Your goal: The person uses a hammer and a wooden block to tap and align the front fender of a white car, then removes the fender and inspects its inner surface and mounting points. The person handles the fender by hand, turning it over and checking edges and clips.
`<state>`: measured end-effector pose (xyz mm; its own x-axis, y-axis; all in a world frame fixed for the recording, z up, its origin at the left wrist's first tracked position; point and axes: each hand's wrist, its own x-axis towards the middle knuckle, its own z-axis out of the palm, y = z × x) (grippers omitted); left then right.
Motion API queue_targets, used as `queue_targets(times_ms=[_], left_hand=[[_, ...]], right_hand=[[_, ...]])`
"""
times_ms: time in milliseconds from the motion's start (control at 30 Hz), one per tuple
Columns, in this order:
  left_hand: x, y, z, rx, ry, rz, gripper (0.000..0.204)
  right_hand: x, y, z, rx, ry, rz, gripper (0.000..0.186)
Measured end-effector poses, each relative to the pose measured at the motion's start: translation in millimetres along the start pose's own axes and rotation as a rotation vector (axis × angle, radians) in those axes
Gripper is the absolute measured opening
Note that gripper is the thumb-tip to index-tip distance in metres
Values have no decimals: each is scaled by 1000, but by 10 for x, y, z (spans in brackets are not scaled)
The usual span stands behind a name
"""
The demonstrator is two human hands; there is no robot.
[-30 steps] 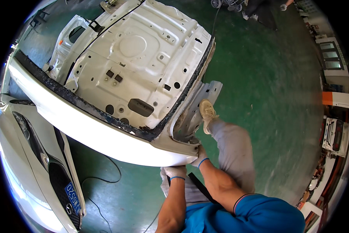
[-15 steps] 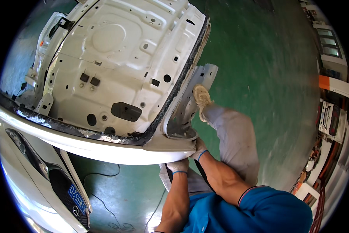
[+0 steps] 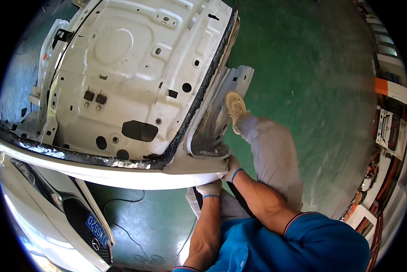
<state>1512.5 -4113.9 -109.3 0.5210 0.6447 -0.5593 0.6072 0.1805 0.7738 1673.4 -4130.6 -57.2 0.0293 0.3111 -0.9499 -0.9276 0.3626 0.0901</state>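
Note:
My left hand point(image 3: 209, 188), in a white knit glove with a blue cuff, grips the lower edge of a white car body panel point(image 3: 121, 180) from below, fingers partly hidden. Just right of it and higher, my gloved right hand point(image 3: 233, 168) holds the same panel at its corner. The panel borders a large stripped white body shell point(image 3: 135, 77) with holes, brackets and a ragged dark seam. My right leg is raised, the beige shoe point(image 3: 235, 105) against a grey metal member point(image 3: 243, 77) along the shell's right side.
A white car front point(image 3: 40, 213) stands close at the left. Black cords point(image 3: 126, 200) lie on the green floor point(image 3: 312, 99) below the panel. Along the far right are an orange-and-white part point(image 3: 391, 89), a white tailgate-like part point(image 3: 387, 129) and assorted items.
The shell has shifted up and left in the view, its near edge now more level. My raised shoe appears higher. Both hands keep their grip on the panel.

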Motion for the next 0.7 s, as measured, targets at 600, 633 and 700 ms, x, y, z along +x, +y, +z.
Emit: queue_targets(times_ms=[600, 633, 700], left_hand=[[104, 1218, -303, -1566, 286, -690, 57], [110, 1163, -302, -1564, 299, -702, 57], [114, 1129, -288, -1560, 312, -739, 57]], right_hand=[[233, 15, -271, -85, 100, -22, 39], [125, 14, -108, -80, 102, -27, 37], [-68, 0, 73, -63, 119, -56, 32]])
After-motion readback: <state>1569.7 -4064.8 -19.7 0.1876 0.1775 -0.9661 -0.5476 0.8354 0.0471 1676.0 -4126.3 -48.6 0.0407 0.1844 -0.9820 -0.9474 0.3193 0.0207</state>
